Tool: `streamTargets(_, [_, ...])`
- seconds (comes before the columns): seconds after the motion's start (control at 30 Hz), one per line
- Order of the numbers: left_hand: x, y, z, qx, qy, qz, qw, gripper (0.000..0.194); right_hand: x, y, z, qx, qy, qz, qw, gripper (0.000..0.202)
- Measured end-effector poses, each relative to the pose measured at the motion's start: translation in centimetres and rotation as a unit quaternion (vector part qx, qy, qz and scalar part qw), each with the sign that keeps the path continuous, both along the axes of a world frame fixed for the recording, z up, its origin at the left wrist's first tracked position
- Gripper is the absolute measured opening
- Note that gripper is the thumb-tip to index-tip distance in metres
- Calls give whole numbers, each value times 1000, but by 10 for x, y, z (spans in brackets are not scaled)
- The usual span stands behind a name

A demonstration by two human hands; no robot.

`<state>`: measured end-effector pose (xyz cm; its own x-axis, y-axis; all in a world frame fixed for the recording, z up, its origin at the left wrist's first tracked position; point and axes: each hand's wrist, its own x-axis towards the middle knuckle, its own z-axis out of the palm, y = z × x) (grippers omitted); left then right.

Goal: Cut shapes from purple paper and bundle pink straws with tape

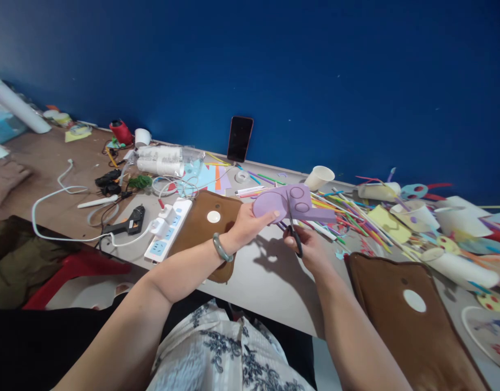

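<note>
Purple paper (301, 202) with round outlines on it is held above the table's front part. My left hand (252, 221), with a bangle on the wrist, grips its rounded left part between thumb and fingers. Black-handled scissors (294, 234) are in my right hand (309, 248), their blades pointing up at the paper, between the rounded part and two small circles. My fingers wrap round the scissor handles. Shadows of both hands fall on the table below.
A power strip (169, 230), a glue gun (130, 221) and brown pouches (207, 217) lie about. A phone (240, 139) leans on the blue wall. Colored sticks (351, 214), a paper cup (319, 177) and crafts stand right. Another person's hand (7, 175) rests far left.
</note>
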<state>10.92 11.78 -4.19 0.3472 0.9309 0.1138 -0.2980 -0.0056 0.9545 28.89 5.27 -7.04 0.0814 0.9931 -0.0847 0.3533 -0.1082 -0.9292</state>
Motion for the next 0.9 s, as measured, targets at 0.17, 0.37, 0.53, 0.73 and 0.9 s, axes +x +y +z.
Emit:
streamTargets(0.17, [0, 0, 1, -7, 1, -2, 1000, 38, 1, -1, -2, 5, -2, -4, 1000, 35])
streamTargets(0.37, [1, 1, -3, -11, 23, 8, 1000, 37, 3, 0, -6, 0, 1, 3, 1000, 34])
streamTargets(0.53, [0, 1, -3, -9, 18, 6, 1000, 38, 4, 1, -5, 6, -5, 4, 1000, 35])
streamTargets(0.73, [-1, 2, -2, -4, 8, 5, 1000, 37, 3, 1, -2, 10, -1, 9, 1000, 35])
streamTargets(0.9, [0, 2, -5, 7, -4, 1, 1000, 36, 5, 0, -6, 10, -8, 18, 1000, 33])
